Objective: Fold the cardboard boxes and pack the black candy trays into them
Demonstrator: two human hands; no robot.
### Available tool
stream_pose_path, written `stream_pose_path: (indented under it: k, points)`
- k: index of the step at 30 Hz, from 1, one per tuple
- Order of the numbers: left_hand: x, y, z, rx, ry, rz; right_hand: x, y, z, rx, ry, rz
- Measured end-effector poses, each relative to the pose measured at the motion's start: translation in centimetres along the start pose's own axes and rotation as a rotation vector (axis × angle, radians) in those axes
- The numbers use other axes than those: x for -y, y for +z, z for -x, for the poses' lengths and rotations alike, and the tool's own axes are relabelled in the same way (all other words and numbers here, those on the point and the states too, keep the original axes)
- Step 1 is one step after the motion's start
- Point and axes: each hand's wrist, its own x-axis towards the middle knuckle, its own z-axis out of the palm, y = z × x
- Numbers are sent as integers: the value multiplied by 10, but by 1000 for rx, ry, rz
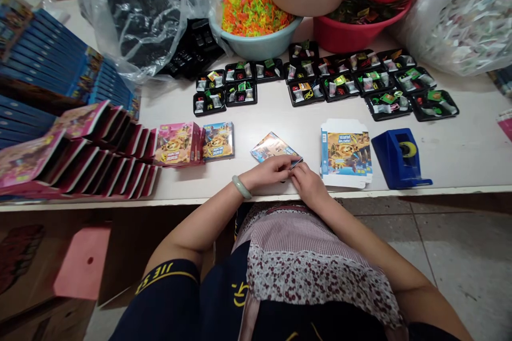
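A small printed cardboard box (273,146) lies turned at an angle near the table's front edge. My left hand (271,170), with a pale bangle on the wrist, is closed over the box's near side. Fingers of my right hand (308,182) pinch the box's near right corner, meeting the left fingertips there. The fingers partly hide that end of the box. To the right lies a flat, unfolded stack of blue box blanks (346,152). A finished-looking blue box (218,140) rests left of my hands, against pink boxes (176,144).
Filled black trays (306,92) stand in rows behind. A blue tape dispenser (400,159) is at right. Tubs, including a light-blue basin (260,42), and plastic bags (148,16) line the back. Pink cartons (100,170) and blue boxes (44,53) crowd the left.
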Motion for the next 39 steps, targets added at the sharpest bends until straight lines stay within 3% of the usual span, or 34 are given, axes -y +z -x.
stream_pose_path:
  k: [2, 6, 9, 12, 15, 20, 23, 25, 30, 36, 39]
  points:
    - [-3, 0, 5, -21, -34, 101, 2, -7, 2, -24, -26, -57]
    - [-23, -10, 16, -185, -79, 328, 12, -38, 4, -169, -73, -27]
    - [-39, -24, 23, -301, -106, 451, 19, -62, -7, -122, -162, -77]
    - [-37, -26, 30, -464, -51, 584, 22, -72, -22, -109, -194, -173]
    - [-20, -8, 38, -551, 43, 672, 20, -70, -27, -173, -139, -176]
    - [1, 40, 45, -777, 54, 610, 12, -59, -12, -115, -92, -219]
    - [4, 50, 46, -882, 99, 500, 8, -52, -1, -281, 10, -417]
    - [6, 47, 48, -898, 115, 366, 6, -47, 4, -350, 59, -510]
    - [1, 35, 52, -866, 126, 74, 6, -47, -1, -285, -38, -453]
    - [-11, 31, 49, -878, 104, 261, 8, -56, -16, -265, 77, -702]
    - [-15, 26, 51, -777, 178, 210, 10, -67, -16, -159, -14, -644]
